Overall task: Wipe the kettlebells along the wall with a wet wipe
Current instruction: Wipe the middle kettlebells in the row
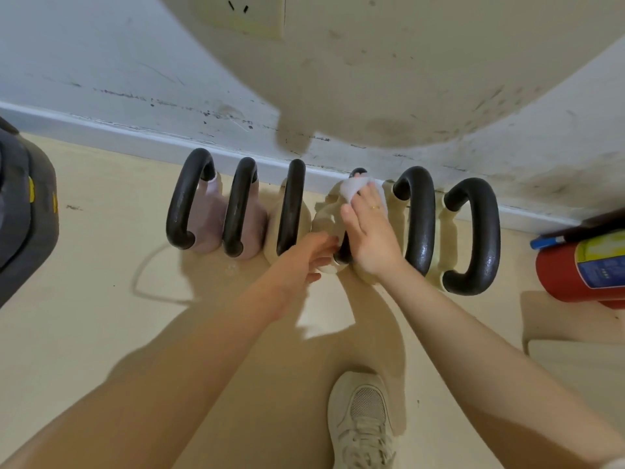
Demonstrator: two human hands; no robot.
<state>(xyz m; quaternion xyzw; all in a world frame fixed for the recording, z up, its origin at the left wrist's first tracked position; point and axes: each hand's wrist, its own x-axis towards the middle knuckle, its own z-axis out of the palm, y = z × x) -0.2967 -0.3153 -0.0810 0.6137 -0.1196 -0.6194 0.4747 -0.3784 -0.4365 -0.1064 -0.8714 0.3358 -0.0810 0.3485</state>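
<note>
Nearest the camera, a pale laced shoe (361, 422) stands on the beige floor (101, 326), and two bare forearms reach away from it toward a row of six kettlebells along the wall.

The fourth kettlebell (326, 214) from the left, a cream one, serves as the landmark. The left hand (304, 262) is at its near left side, fingers bent against the body close to the base of the black handle; how firmly it holds cannot be told. The right hand (367, 228) lies over the top of the same kettlebell, palm down, fingers fairly straight and pressing a white wet wipe (355, 188) onto the far end of the handle. A ring sits on one finger.

Just left of that kettlebell stands another cream one (291, 206), then two mauve kettlebells (216, 211) further left. Just right of it are two more cream kettlebells (449, 231), handles arching upward. Well to the right lies a red fire extinguisher (581, 265); well to the left is a dark grey object (23, 211), cut by the frame edge.

Behind the row runs a white skirting board (135, 133) below a scuffed wall (101, 62) with a socket plate (243, 13) higher up.
</note>
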